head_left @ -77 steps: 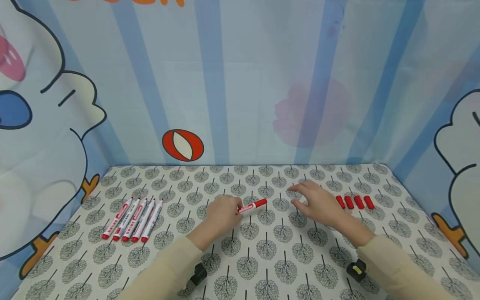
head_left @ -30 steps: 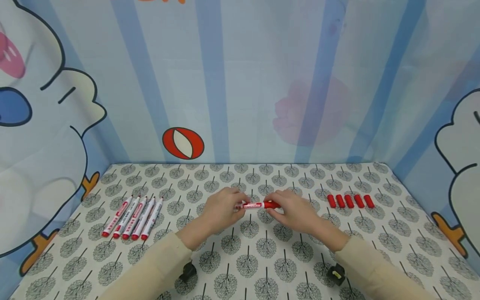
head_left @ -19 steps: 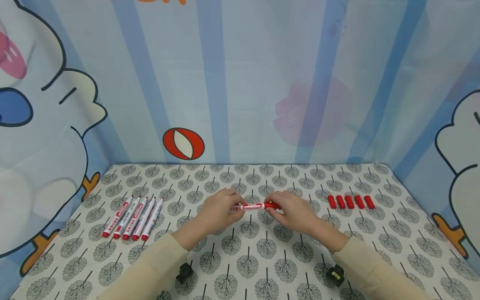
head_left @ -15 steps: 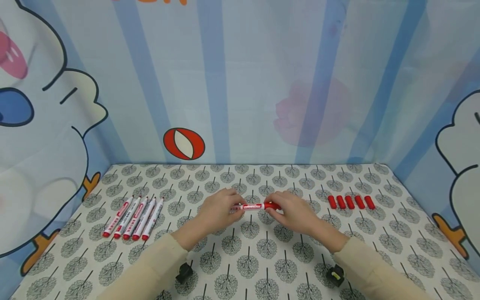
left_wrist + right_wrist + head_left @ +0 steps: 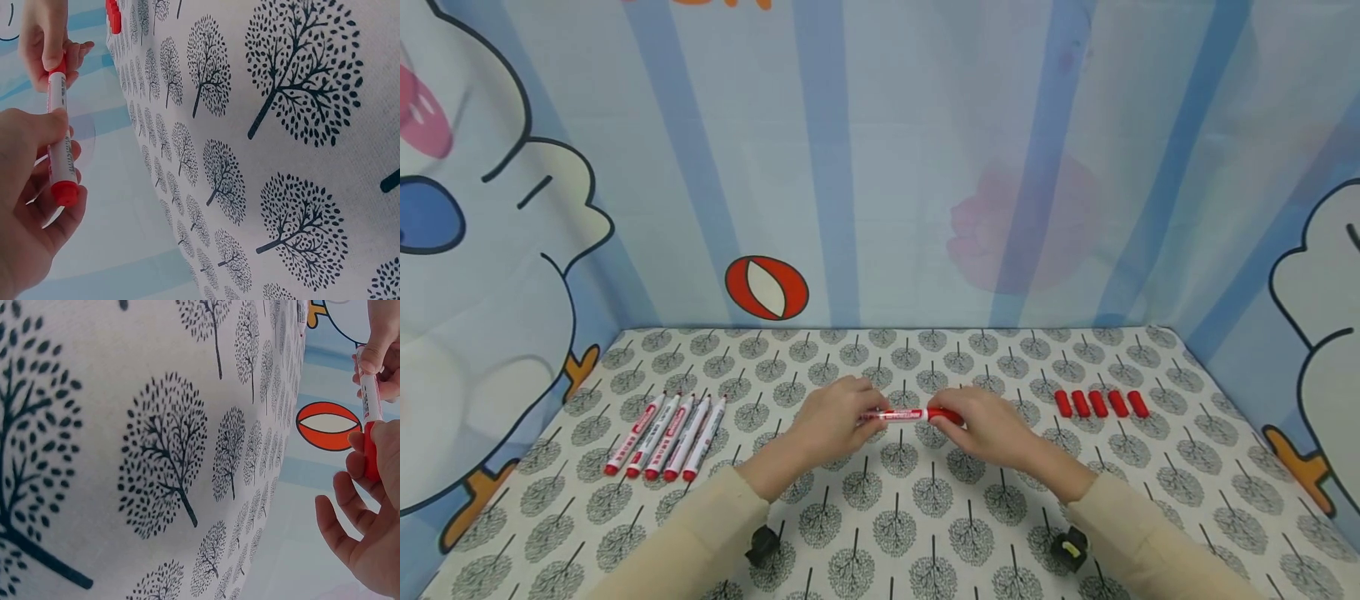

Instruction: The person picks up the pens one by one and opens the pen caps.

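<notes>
A white marker with red print is held level between both hands, above the tablecloth. My left hand pinches its barrel near the red tail end, which shows past the fingers in the left wrist view. With thumb and fingers my right hand grips the marker's red cap, which sits at the barrel's right end. The right hand's other fingers spread loosely in the right wrist view. Several capless markers lie side by side at the left, tips pointing away. A row of several red caps lies at the right.
The table wears a white cloth printed with trees. Behind it hangs a light blue striped backdrop with cartoon figures, continuing along both sides. Black wrist cameras hang below the sleeves.
Earlier my right hand was away from the marker near the caps; it came left and took hold of the cap. The left hand's marker turned level. In the last half second, hardly anything moved.
</notes>
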A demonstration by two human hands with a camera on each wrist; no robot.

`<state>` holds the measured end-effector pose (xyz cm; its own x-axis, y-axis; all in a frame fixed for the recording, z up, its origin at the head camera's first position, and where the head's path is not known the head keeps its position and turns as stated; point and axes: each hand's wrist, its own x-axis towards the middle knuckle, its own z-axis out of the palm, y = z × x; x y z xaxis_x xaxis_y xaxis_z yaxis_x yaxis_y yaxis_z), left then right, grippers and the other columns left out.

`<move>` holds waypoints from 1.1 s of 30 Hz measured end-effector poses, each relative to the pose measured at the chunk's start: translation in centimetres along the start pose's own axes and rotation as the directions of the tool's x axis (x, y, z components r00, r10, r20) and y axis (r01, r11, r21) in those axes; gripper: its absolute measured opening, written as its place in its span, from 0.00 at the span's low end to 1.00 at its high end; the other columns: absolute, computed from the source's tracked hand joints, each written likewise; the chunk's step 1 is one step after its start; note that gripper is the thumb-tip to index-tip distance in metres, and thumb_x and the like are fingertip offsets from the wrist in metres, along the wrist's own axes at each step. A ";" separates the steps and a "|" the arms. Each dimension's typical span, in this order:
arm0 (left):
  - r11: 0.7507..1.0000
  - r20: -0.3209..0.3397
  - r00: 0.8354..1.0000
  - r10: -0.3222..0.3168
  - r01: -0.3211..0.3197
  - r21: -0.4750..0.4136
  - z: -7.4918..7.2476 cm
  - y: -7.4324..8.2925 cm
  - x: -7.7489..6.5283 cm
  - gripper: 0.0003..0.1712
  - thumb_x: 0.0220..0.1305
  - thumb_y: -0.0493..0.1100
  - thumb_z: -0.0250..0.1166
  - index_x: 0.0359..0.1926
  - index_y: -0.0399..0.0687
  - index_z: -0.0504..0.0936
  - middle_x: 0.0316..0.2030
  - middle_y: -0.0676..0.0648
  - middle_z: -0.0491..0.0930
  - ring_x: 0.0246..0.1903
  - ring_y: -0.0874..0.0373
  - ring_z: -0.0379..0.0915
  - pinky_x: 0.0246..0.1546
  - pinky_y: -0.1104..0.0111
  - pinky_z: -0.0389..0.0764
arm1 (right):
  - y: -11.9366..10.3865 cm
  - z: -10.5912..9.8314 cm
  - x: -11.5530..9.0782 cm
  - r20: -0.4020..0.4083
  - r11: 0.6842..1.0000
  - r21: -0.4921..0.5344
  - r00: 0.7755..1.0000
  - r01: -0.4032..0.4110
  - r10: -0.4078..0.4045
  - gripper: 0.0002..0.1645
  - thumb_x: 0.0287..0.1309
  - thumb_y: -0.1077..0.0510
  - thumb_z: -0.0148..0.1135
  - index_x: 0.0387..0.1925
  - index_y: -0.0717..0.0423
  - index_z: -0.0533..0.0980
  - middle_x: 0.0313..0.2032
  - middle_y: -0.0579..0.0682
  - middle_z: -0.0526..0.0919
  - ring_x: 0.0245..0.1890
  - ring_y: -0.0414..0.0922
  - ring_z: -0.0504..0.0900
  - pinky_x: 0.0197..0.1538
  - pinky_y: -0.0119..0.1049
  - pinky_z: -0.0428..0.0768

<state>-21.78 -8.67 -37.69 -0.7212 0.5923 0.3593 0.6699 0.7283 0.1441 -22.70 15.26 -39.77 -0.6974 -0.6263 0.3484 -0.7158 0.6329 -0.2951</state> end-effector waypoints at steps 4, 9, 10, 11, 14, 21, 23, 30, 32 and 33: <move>1.000 -0.042 0.999 0.029 -0.029 0.009 0.0 0.0 -0.2 0.07 0.53 0.46 0.68 0.35 0.55 0.83 0.26 0.58 0.73 0.25 0.66 0.64 0.20 0.78 0.65 | 0.0 -0.1 0.0 0.000 1.000 0.003 1.000 -0.006 0.006 0.07 0.57 0.55 0.60 0.38 0.49 0.78 0.22 0.34 0.71 0.21 0.33 0.65 0.26 0.26 0.66; 0.994 -0.107 0.990 0.089 -0.083 0.065 0.0 -0.5 -0.5 0.07 0.51 0.44 0.69 0.34 0.53 0.83 0.25 0.57 0.72 0.24 0.65 0.65 0.20 0.78 0.65 | 0.6 -0.2 -0.3 0.016 0.999 0.040 1.000 -0.006 0.005 0.06 0.61 0.55 0.56 0.36 0.50 0.78 0.21 0.37 0.73 0.21 0.32 0.65 0.28 0.27 0.67; 0.993 -0.124 0.988 0.092 -0.082 0.080 0.0 -0.9 -0.7 0.08 0.50 0.43 0.70 0.34 0.53 0.83 0.25 0.57 0.72 0.24 0.65 0.66 0.19 0.78 0.64 | 1.0 -0.2 -0.5 0.013 0.999 0.053 1.000 -0.013 0.012 0.07 0.61 0.56 0.55 0.35 0.51 0.78 0.22 0.39 0.74 0.21 0.32 0.65 0.27 0.27 0.67; 0.992 -0.139 0.986 0.092 -0.080 0.093 0.0 -1.3 -0.9 0.08 0.49 0.43 0.70 0.34 0.53 0.83 0.24 0.57 0.72 0.24 0.65 0.66 0.18 0.78 0.64 | 1.5 -0.3 -0.9 0.008 0.998 0.061 1.000 -0.026 0.025 0.07 0.61 0.57 0.55 0.35 0.52 0.78 0.22 0.40 0.75 0.21 0.32 0.65 0.27 0.27 0.68; 0.992 -0.151 0.987 0.055 -0.037 0.120 -0.3 -2.4 -1.5 0.09 0.47 0.44 0.72 0.33 0.54 0.84 0.24 0.57 0.71 0.24 0.65 0.67 0.17 0.78 0.64 | 3.0 -0.8 -1.9 -0.015 0.994 0.064 0.996 -0.088 0.089 0.06 0.61 0.59 0.55 0.34 0.54 0.78 0.22 0.40 0.75 0.19 0.32 0.64 0.24 0.27 0.66; 0.994 -0.092 0.996 -0.009 0.019 0.108 -0.9 -2.8 -1.8 0.11 0.48 0.45 0.71 0.36 0.54 0.84 0.24 0.58 0.70 0.25 0.66 0.67 0.16 0.79 0.63 | 3.7 -1.8 -2.3 -0.018 0.989 0.062 0.991 -0.132 0.133 0.07 0.58 0.58 0.58 0.38 0.53 0.78 0.26 0.39 0.77 0.20 0.32 0.68 0.23 0.27 0.68; 0.994 -0.082 0.996 -0.018 0.027 0.104 -1.0 -2.7 -1.8 0.11 0.49 0.45 0.71 0.36 0.54 0.84 0.25 0.58 0.70 0.25 0.66 0.67 0.16 0.79 0.63 | 3.5 -1.9 -2.2 -0.014 0.988 0.064 0.990 -0.140 0.141 0.07 0.58 0.57 0.58 0.38 0.52 0.78 0.27 0.40 0.78 0.22 0.32 0.70 0.25 0.27 0.70; 0.988 -0.036 0.994 -0.102 0.105 0.116 -0.8 -3.2 -2.0 0.11 0.49 0.46 0.70 0.36 0.55 0.84 0.28 0.58 0.73 0.29 0.67 0.71 0.21 0.80 0.68 | 3.0 -2.2 -2.3 -0.031 0.984 0.042 0.984 -0.173 0.174 0.09 0.56 0.56 0.60 0.40 0.52 0.78 0.35 0.43 0.82 0.31 0.35 0.77 0.35 0.29 0.76; 0.988 -0.030 0.993 -0.113 0.115 0.106 -0.9 -3.4 -2.2 0.11 0.49 0.47 0.70 0.37 0.55 0.84 0.30 0.58 0.75 0.30 0.66 0.72 0.22 0.78 0.70 | 3.0 -2.3 -2.3 -0.039 0.983 0.043 0.983 -0.178 0.179 0.10 0.56 0.56 0.60 0.40 0.52 0.79 0.37 0.44 0.82 0.32 0.36 0.78 0.35 0.30 0.76; 0.988 -0.027 0.993 -0.117 0.119 0.100 -0.9 -3.4 -2.3 0.11 0.49 0.47 0.70 0.37 0.55 0.84 0.30 0.57 0.75 0.30 0.66 0.72 0.23 0.78 0.71 | 3.0 -2.4 -2.4 -0.040 0.983 0.044 0.983 -0.180 0.181 0.10 0.56 0.56 0.60 0.41 0.52 0.78 0.37 0.44 0.82 0.32 0.36 0.78 0.35 0.31 0.76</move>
<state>-22.27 -12.85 -38.14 -0.7895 0.4934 0.3650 0.5581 0.8246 0.0925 -23.09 19.69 -39.38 -0.8136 -0.4825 0.3244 -0.5798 0.7142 -0.3921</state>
